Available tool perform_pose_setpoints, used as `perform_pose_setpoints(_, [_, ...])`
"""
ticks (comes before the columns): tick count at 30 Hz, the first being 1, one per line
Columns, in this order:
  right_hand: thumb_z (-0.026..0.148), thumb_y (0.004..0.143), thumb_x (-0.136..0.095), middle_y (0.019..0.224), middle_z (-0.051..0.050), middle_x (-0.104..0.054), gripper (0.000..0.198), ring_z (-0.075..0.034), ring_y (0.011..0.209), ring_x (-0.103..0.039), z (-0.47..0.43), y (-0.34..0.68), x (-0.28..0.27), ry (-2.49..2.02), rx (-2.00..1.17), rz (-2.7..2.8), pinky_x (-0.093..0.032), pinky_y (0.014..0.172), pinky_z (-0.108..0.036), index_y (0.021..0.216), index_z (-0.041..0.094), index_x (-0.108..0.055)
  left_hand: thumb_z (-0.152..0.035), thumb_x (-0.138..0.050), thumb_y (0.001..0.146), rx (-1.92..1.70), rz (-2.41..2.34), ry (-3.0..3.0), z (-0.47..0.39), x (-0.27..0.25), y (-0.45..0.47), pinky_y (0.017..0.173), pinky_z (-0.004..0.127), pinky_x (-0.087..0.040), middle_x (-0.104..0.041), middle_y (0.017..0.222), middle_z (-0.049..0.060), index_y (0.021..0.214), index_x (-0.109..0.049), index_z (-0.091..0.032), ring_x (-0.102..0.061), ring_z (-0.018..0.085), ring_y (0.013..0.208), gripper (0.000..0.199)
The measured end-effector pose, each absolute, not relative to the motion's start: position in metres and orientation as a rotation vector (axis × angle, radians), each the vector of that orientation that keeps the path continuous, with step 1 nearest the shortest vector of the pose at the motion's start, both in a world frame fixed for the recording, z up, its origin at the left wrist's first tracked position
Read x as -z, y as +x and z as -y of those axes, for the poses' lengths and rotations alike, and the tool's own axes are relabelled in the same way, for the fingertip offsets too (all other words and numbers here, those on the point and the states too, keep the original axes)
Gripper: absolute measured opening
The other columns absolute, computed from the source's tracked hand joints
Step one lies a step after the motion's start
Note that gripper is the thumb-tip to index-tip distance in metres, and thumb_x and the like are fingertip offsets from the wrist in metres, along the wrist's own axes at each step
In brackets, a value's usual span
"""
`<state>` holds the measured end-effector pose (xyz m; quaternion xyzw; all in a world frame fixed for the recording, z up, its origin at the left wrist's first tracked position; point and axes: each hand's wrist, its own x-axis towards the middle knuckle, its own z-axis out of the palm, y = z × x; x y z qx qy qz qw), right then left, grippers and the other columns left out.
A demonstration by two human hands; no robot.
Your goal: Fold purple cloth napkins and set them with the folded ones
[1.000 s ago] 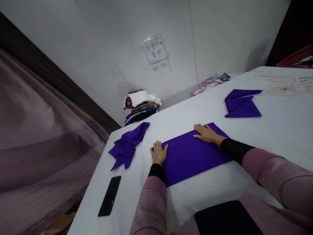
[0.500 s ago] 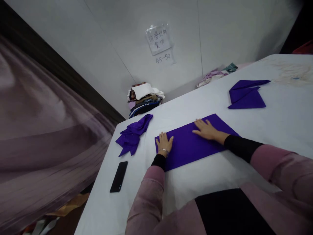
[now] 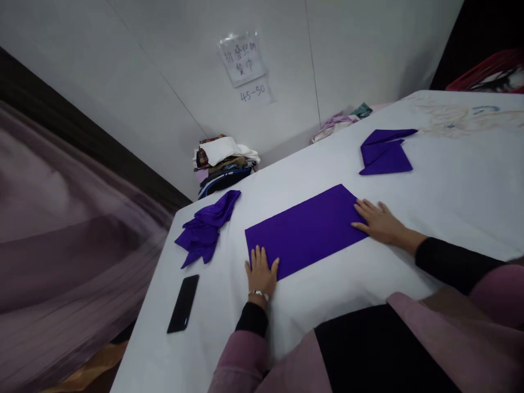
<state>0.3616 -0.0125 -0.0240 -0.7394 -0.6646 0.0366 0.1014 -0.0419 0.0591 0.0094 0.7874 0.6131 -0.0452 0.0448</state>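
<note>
A purple cloth napkin lies flat as a long rectangle on the white-covered table. My left hand rests open on its near left corner, fingers stretched out. At the napkin's right end, my right hand lies open with its fingertips on the edge. To the left sits a crumpled-looking, layered purple napkin. Farther right and back is another purple napkin, folded into a pointed shape.
A black phone lies on the table's left side. Stacked clothes and a smaller cloth pile stand along the wall behind the table. A handwritten sign is on the wall. A mauve curtain hangs at left.
My right hand has slid rightward from the napkin's top to its right end. My left hand has moved down to the near left corner. The view has shifted slightly right.
</note>
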Motion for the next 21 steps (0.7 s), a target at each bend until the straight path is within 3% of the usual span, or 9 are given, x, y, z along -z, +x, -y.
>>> perform_pose_setpoints(5, [0.062,0.086,-0.026,0.153,-0.007,-0.024,0.074,-0.028,0.14,-0.015,0.049,0.399,0.029,-2.142,-0.038,1.872,-0.014,0.112,-0.055,0.15,0.029,-0.009,-0.05,-0.033,0.086,0.039,-1.923,2.345,-0.043,-0.012,-0.085,0.117,0.048,-0.01,-0.016,0.155,-0.001,0.148,-0.006,-0.034,-0.007,0.021,0.143,0.069])
perform_pose_setpoints(7, [0.06,0.085,-0.034,0.153,0.0,-0.024,0.073,-0.024,0.139,-0.017,0.058,0.4,0.03,-1.95,-0.088,2.018,-0.018,0.113,-0.05,0.148,0.039,-0.006,-0.049,-0.041,0.083,-0.061,-1.752,2.411,-0.032,-0.014,-0.096,0.118,0.043,-0.013,-0.019,0.154,-0.006,0.146,-0.015,-0.04,-0.012,0.02,0.143,0.069])
perform_pose_setpoints(10, [0.051,0.086,-0.039,0.146,0.006,-0.038,0.062,-0.019,0.136,-0.028,0.063,0.403,0.037,-1.644,-0.11,2.241,-0.026,0.111,-0.044,0.142,0.052,-0.014,-0.042,-0.049,0.079,-0.17,-1.533,2.485,-0.018,-0.018,-0.104,0.117,0.039,-0.024,-0.037,0.147,-0.009,0.135,-0.039,-0.047,-0.03,0.02,0.137,0.057])
perform_pose_setpoints(14, [0.045,0.087,-0.031,0.129,-0.002,-0.058,0.052,-0.018,0.12,-0.049,0.055,0.422,0.061,-1.578,-0.034,2.179,-0.039,0.099,-0.04,0.137,0.058,-0.022,-0.019,-0.047,0.075,-0.245,-1.574,2.437,-0.012,-0.023,-0.103,0.108,0.044,-0.039,-0.061,0.122,-0.002,0.117,-0.06,-0.045,-0.049,0.023,0.121,0.051])
perform_pose_setpoints(21, [0.066,0.076,-0.029,0.099,-0.018,-0.069,0.051,-0.027,0.091,-0.064,0.024,0.435,0.065,-1.572,-0.065,2.013,-0.043,0.085,-0.045,0.115,0.052,-0.059,-0.006,-0.051,0.066,-0.414,-1.625,2.323,-0.03,-0.04,-0.09,0.096,0.044,-0.048,-0.067,0.099,0.004,0.088,-0.07,-0.033,-0.058,0.025,0.103,0.039])
